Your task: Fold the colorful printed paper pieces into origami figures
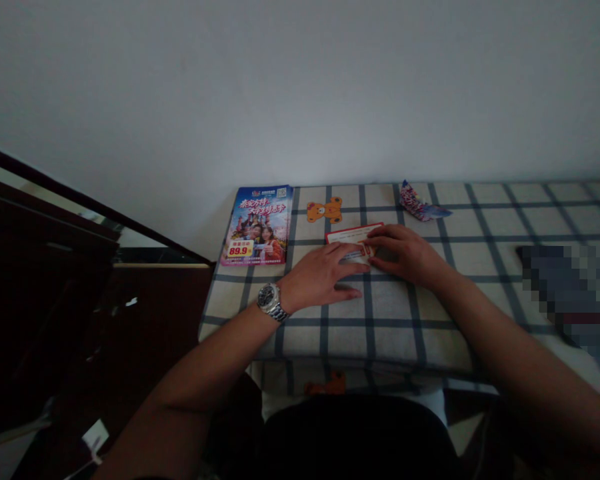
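Observation:
A small red-bordered paper sheet (350, 235) lies on the checked tablecloth (390, 313). My left hand (320, 277), with a metal wristwatch (271, 301) on the wrist, lies flat with fingers stretched out over the sheet's near edge. My right hand (405, 255) rests beside it, fingers extended and pressing down on the sheet's right end. Both sets of fingertips meet at the paper's lower right corner.
A colourful flyer (257, 225) lies at the table's far left corner. A folded paper shape (420, 204) sits near the wall, and a bear print (325, 210) marks the cloth. A blurred-out dark object (570, 293) lies right. Dark furniture (45, 280) stands left.

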Demonstrator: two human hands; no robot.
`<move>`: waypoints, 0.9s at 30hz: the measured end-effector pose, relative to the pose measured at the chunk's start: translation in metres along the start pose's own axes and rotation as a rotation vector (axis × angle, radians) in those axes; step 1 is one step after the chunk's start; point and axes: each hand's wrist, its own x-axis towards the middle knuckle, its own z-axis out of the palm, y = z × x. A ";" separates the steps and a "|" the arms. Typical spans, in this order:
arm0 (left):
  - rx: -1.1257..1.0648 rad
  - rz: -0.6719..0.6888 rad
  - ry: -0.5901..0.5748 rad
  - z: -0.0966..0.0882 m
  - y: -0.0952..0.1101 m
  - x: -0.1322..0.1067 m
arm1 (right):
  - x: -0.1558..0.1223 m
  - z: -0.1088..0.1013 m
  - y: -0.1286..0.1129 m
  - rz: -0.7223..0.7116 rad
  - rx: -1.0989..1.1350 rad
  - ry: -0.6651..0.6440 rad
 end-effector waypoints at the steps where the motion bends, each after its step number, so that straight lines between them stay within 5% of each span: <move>1: 0.000 -0.001 -0.004 0.000 0.000 0.000 | 0.000 0.000 0.000 -0.005 -0.004 -0.003; 27: 0.007 0.012 0.028 0.005 0.000 0.000 | -0.002 0.000 -0.001 0.021 -0.006 -0.013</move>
